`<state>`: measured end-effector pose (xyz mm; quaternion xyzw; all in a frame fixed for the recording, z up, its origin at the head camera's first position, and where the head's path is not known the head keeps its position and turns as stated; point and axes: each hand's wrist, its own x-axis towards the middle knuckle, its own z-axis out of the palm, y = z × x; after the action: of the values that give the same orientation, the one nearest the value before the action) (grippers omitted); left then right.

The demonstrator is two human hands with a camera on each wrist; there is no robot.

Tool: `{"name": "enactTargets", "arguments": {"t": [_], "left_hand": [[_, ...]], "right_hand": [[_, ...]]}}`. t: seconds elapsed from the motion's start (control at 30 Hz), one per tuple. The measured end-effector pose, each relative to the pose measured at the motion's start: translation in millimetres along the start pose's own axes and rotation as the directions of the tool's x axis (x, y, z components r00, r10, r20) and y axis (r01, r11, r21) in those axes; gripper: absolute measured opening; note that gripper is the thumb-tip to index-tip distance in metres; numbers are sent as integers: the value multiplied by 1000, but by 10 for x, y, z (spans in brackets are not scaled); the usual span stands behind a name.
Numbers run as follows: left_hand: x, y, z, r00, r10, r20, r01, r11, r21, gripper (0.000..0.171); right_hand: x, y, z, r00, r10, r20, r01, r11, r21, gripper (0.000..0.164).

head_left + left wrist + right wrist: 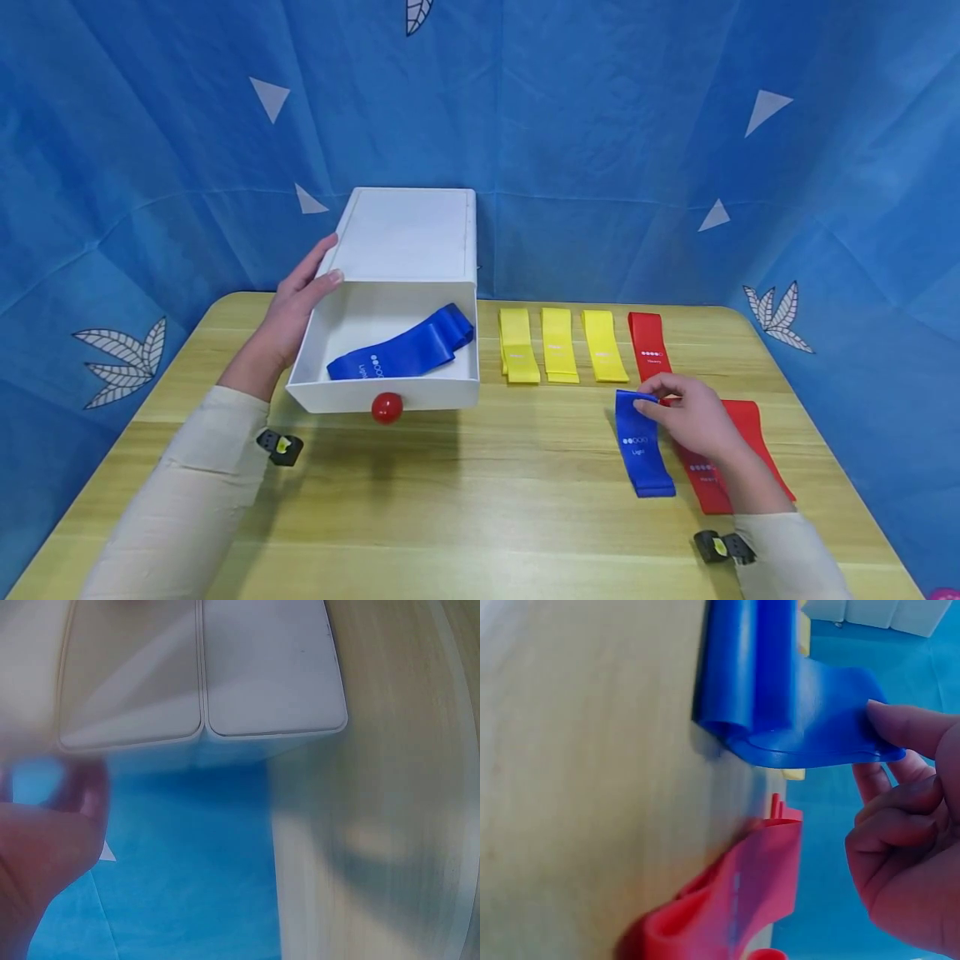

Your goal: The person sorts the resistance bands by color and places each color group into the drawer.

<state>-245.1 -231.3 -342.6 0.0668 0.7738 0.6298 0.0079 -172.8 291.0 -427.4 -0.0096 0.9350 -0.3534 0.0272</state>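
My right hand (690, 412) pinches the far end of a blue resistance band (643, 454), printed "Light", between thumb and fingers. In the right wrist view the pinched end of this folded band (757, 675) is raised off the wood, and the other fingers are curled beneath. My left hand (296, 304) rests against the left side of a white drawer box (412, 229), thumb at its top front edge. The box's drawer (307, 400), with a round red knob (387, 407), is pulled out. Inside it lies another blue resistance band (408, 346).
Three folded yellow bands (558, 346) lie in a row right of the box. Red bands (648, 342) lie behind and beside my right hand, one labelled "Heavy" (705, 483) partly under the wrist. A blue patterned cloth (600, 167) hangs behind the wooden table (487, 517).
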Motion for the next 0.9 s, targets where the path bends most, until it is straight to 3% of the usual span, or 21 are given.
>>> {"name": "enactTargets", "arguments": {"t": [0.4,0.9], "left_hand": [[-4,5,3,1000,-2,3,2,1000,-12,62],[-2,-1,3,1000,-14,-4,14,1000,10,63]], "right_hand": [[-90,-257,-160,998,-39,-51,43,995,85,24],[12,-723,-312,981,-141,-130,161,974,158,19]]}}
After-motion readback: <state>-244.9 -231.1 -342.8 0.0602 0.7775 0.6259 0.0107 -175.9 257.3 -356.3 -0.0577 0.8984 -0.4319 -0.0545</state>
